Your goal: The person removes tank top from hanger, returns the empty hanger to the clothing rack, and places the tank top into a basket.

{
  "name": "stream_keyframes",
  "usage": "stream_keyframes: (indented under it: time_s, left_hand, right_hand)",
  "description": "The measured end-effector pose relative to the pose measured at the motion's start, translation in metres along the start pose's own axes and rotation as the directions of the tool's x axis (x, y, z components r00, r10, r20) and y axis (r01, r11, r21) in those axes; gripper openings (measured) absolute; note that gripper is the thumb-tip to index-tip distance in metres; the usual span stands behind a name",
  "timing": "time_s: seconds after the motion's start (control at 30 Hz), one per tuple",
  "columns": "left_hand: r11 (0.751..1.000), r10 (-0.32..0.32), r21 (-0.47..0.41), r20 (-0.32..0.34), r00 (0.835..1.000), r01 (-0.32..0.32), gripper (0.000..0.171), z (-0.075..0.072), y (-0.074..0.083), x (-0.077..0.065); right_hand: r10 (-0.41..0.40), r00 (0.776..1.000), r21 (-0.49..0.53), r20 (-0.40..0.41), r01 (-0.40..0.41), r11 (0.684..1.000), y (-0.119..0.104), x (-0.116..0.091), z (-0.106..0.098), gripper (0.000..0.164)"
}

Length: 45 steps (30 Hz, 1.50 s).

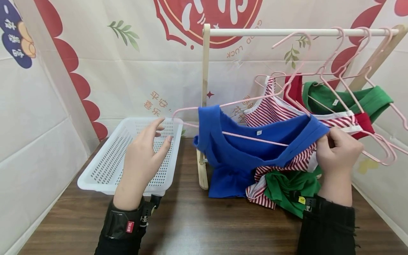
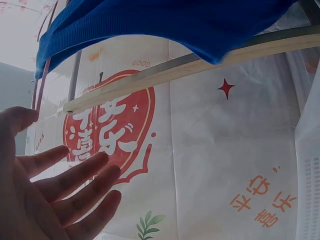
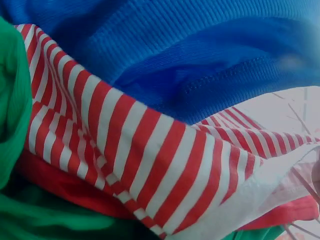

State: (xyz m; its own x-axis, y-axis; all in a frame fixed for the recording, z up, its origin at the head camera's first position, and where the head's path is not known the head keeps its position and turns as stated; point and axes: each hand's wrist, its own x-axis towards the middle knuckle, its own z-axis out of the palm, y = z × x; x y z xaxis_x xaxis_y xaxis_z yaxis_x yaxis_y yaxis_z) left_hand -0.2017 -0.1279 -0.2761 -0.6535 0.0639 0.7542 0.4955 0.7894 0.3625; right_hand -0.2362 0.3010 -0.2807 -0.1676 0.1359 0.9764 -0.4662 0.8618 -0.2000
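A blue tank top [image 1: 232, 156] hangs on a pink hanger [image 1: 255, 138] at the front of the clothes. My right hand [image 1: 339, 152] pinches its right shoulder strap. The hanger's left end pokes out past the left strap. My left hand [image 1: 143, 159] is over the white basket, fingers spread and relaxed, holding nothing. In the left wrist view, the left thumb [image 2: 20, 120] is close to a pink hanger wire; contact is unclear. Behind the blue top hangs a red-and-white striped tank top [image 1: 280, 109], which fills much of the right wrist view.
A wooden rack [image 1: 205, 71] with a white rod [image 1: 255, 32] stands at the right. Farther back hang a red garment [image 1: 294, 88] and a green one [image 1: 344, 94] on pink hangers. The white perforated basket [image 1: 95, 186] sits left on the brown table [image 1: 191, 226].
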Motion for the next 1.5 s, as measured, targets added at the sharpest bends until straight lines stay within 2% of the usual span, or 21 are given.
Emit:
stream_keyframes:
  time_s: [0.1, 0.2, 0.37, 0.47, 0.67, 0.9, 1.13, 1.37, 1.5]
  left_hand:
    - [0.999, 0.02, -0.041, -0.008, 1.0, -0.02, 0.052, -0.001, 0.0, 0.0]
    - [0.995, 0.042, -0.095, 0.013, 0.999, -0.041, 0.055, -0.001, 0.001, 0.0]
    - [0.986, 0.025, -0.169, 0.123, 0.992, -0.004, 0.054, -0.004, 0.007, -0.002]
    - [0.988, 0.019, -0.153, 0.174, 0.985, 0.008, 0.052, -0.005, 0.009, -0.002]
    - [0.998, 0.048, -0.059, 0.197, 0.979, -0.037, 0.049, -0.006, 0.012, -0.002]
    - [0.999, 0.046, -0.006, 0.259, 0.965, -0.046, 0.041, 0.0, 0.008, -0.003]
    - [0.994, 0.09, 0.031, 0.234, 0.968, -0.1, 0.019, 0.004, 0.006, -0.002]
    - [0.995, 0.086, 0.027, 0.178, 0.98, -0.092, 0.021, 0.004, 0.005, -0.001]
    - [0.996, 0.086, 0.022, 0.156, 0.984, -0.09, 0.023, 0.003, 0.005, -0.001]
  right_hand:
    - [-0.053, 0.999, -0.003, 0.009, 0.053, 0.999, -0.007, 0.001, 0.004, 0.029]
    - [-0.102, 0.994, -0.003, 0.03, 0.102, 0.995, -0.013, 0.001, 0.008, 0.03]
    - [-0.158, 0.986, 0.018, 0.055, 0.157, 0.987, -0.02, 0.0, 0.015, 0.032]
    - [-0.176, 0.983, 0.028, 0.055, 0.175, 0.984, -0.025, 0.0, 0.017, 0.032]
    - [-0.214, 0.975, 0.033, 0.054, 0.212, 0.977, -0.037, 0.001, 0.018, 0.032]
    - [-0.254, 0.965, 0.09, 0.069, 0.248, 0.965, -0.056, 0.007, 0.018, 0.036]
    - [-0.256, 0.963, 0.134, 0.09, 0.243, 0.961, -0.067, 0.009, 0.018, 0.036]
    - [-0.202, 0.96, 0.152, 0.196, 0.173, 0.973, -0.066, 0.008, 0.016, 0.028]
    - [-0.215, 0.945, 0.181, 0.246, 0.173, 0.968, -0.071, 0.009, 0.015, 0.026]
